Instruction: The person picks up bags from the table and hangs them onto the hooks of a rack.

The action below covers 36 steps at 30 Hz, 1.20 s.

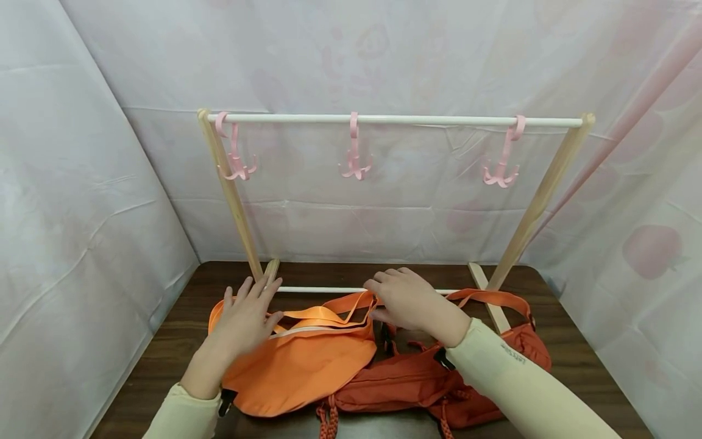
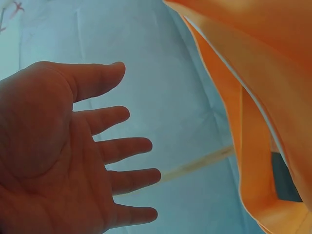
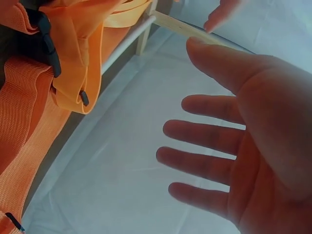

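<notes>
A bright orange bag [image 1: 296,372] lies on the dark wooden table, its pale zipper edge and loose straps [image 1: 323,314] toward the rack. Above its left end hovers my left hand [image 1: 241,317], fingers spread. In the left wrist view that hand [image 2: 53,151] holds nothing, and the orange bag [image 2: 263,44] is apart from it. My right hand [image 1: 408,305] is over the bag's right end, near the straps. The right wrist view shows its fingers [image 3: 204,165] straight, with nothing held. Beside the orange bag lies a rust-red bag [image 1: 392,378], partly hidden by my right sleeve.
A wooden rack [image 1: 537,201] with a white top rail [image 1: 428,119] stands behind the bags. Pink hooks hang from it at left [image 1: 237,161], middle [image 1: 354,152] and right [image 1: 501,161]. A lower white bar [image 1: 318,289] runs near the table's back. Pale curtains [image 1: 109,213] enclose the table.
</notes>
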{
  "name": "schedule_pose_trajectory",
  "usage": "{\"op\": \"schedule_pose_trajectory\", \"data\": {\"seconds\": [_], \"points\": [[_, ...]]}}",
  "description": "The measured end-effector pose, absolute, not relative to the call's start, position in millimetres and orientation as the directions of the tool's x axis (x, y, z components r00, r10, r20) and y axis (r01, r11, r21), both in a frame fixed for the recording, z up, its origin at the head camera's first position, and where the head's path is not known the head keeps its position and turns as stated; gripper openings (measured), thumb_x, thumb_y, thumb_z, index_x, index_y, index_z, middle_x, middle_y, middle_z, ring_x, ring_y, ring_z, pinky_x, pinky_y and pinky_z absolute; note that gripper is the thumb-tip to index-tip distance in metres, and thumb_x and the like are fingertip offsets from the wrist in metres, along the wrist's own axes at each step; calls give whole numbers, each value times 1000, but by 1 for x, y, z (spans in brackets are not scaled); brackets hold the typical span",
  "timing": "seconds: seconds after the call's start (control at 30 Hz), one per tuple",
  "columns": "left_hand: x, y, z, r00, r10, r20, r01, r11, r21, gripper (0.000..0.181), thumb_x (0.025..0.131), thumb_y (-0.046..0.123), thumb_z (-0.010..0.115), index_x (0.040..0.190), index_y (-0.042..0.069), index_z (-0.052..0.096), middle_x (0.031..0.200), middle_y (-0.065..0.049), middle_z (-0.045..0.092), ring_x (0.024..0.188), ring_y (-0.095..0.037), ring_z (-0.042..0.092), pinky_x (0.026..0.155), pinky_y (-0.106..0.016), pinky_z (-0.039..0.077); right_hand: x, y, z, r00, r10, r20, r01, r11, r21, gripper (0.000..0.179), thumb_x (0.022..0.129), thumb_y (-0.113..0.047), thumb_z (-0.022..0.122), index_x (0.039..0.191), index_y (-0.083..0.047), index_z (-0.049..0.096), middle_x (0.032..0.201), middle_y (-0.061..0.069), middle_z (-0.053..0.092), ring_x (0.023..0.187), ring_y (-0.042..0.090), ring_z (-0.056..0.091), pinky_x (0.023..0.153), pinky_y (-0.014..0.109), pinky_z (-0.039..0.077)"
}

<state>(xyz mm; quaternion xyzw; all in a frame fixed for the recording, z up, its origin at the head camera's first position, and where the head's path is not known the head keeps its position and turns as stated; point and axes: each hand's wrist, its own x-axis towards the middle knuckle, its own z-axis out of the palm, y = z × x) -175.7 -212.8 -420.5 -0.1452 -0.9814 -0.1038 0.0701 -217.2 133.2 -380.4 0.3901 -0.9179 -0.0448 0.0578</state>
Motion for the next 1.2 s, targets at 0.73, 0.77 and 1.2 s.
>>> {"op": "schedule_pose_trajectory", "data": {"seconds": [0.73, 0.77, 1.2], "points": [[-207, -241, -456, -938, 345, 22, 345, 928, 141, 67, 86, 7, 87, 148, 10, 61, 153, -26, 52, 144, -55, 40, 111, -81, 23, -244, 98, -398, -632, -775, -10, -773, 630, 78, 40, 99, -41, 77, 129, -14, 73, 115, 0, 72, 101, 19, 70, 91, 37, 57], [-209, -241, -458, -934, 356, 26, 356, 924, 138, 65, 85, 5, 87, 146, 9, 63, 151, -26, 54, 143, -55, 42, 111, -81, 24, -245, 97, -398, -634, -773, -15, -772, 631, 76, 41, 100, -41, 77, 130, -14, 72, 115, 0, 73, 102, 19, 70, 92, 37, 56], [-227, -236, -475, -881, 470, 44, 472, 880, 56, 34, 85, -3, 83, 114, 14, 75, 113, -10, 68, 109, -40, 65, 91, -58, 54, -248, 87, -406, -638, -768, -51, -770, 635, 64, 40, 98, -41, 79, 128, -13, 74, 117, 1, 73, 103, 20, 71, 91, 37, 57]]}}
